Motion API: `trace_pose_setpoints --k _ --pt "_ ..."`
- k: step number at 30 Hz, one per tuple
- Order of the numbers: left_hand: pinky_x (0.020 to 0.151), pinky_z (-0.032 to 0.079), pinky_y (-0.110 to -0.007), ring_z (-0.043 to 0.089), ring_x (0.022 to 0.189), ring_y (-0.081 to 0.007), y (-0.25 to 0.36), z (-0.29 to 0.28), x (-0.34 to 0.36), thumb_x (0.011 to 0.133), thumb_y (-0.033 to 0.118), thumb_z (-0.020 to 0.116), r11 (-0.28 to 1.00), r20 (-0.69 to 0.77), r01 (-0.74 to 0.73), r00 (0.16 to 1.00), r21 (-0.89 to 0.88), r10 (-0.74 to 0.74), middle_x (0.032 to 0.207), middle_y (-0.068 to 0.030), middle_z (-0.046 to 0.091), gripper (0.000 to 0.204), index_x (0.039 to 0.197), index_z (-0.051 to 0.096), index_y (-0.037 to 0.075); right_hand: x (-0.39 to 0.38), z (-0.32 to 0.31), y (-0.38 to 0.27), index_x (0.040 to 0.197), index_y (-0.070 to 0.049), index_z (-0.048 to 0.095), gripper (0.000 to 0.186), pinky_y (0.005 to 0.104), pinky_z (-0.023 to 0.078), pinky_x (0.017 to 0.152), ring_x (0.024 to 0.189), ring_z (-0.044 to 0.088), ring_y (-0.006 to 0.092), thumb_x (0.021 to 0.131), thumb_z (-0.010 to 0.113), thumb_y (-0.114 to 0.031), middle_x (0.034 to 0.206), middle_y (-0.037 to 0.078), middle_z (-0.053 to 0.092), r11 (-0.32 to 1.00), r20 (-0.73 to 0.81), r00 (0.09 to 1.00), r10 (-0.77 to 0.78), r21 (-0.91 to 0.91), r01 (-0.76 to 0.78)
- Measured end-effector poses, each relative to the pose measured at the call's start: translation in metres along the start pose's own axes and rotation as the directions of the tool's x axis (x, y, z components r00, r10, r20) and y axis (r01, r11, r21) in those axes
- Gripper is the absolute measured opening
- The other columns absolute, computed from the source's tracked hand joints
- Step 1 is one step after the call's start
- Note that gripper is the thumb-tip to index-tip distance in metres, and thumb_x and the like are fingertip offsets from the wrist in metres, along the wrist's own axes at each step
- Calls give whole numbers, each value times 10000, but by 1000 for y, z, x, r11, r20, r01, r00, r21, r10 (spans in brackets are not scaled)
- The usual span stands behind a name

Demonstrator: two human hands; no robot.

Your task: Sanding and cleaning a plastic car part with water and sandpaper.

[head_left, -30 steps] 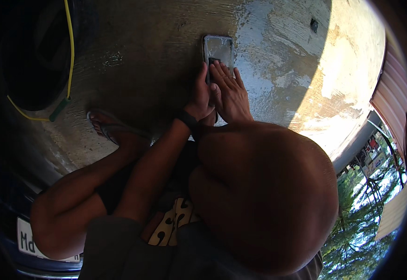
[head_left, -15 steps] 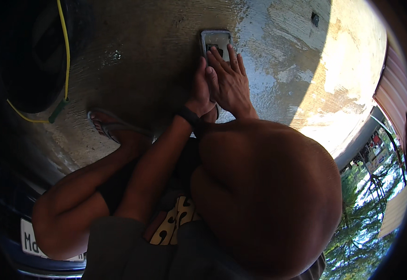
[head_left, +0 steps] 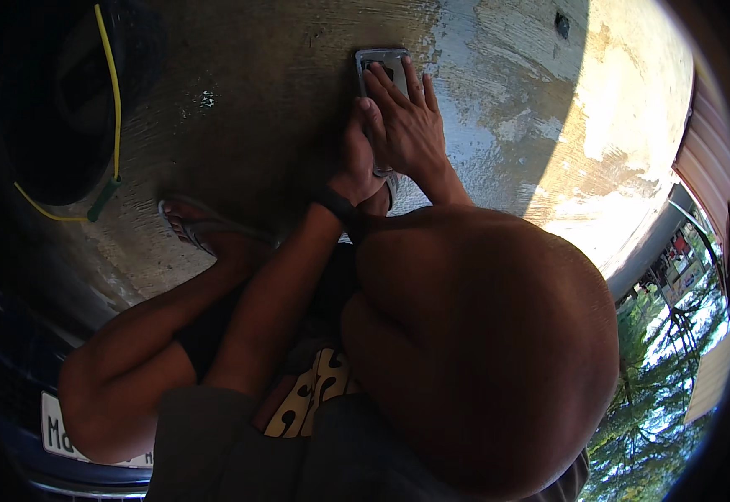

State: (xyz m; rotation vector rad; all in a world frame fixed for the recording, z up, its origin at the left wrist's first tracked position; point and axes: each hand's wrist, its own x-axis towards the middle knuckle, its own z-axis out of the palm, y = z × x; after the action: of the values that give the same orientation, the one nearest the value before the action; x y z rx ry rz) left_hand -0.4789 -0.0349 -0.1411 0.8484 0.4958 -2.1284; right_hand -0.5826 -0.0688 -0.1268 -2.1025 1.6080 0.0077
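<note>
Over the ground ahead of me is a flat, phone-like rectangle [head_left: 399,77] with rounded corners, a grey rim and a pale face bearing a dark patch. My left hand [head_left: 355,155] curls around its near left side, the thumb pointing away from me and most fingers hidden. A dark band [head_left: 331,201] circles that wrist. Across the face lies my right hand [head_left: 411,125], fingers stretched and slightly apart, covering much of the near half. Both hands touch each other near the thumbs.
Wet, rough concrete [head_left: 248,109] spreads around, sunlit at the right. A dark rounded shape [head_left: 47,125] stands left, with a yellow cord [head_left: 115,92] beside it. My sandalled foot [head_left: 202,226] and bent knees flank my arms. A vehicle's plate [head_left: 57,431] shows at lower left.
My right hand has slid a little farther forward over the rectangle, so its fingers cover more of the dark patch. The left hand stays at the near side.
</note>
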Motion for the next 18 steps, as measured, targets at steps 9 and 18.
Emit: trace_pose_setpoints --k 9,18 --pt "1066 443 -406 530 1288 -248 -6 -12 5 1024 619 322 994 -77 -106 991 25 107 1391 -103 546 667 1418 456 98 -3 -6 -10 1483 -159 478 578 527 97 1235 1525 181 338 1065 275 -502 1565 27 423 999 68 997 29 -48 -25" --pt "1018 470 -401 581 1198 -248 -2 2 0 1026 614 333 1000 -87 -27 996 0 27 1286 -101 599 645 1342 513 81 -24 -4 -7 1427 -141 545 553 545 127 1224 1504 230 368 1047 350 -492 1533 41 463 1000 20 1000 10 0 -10"
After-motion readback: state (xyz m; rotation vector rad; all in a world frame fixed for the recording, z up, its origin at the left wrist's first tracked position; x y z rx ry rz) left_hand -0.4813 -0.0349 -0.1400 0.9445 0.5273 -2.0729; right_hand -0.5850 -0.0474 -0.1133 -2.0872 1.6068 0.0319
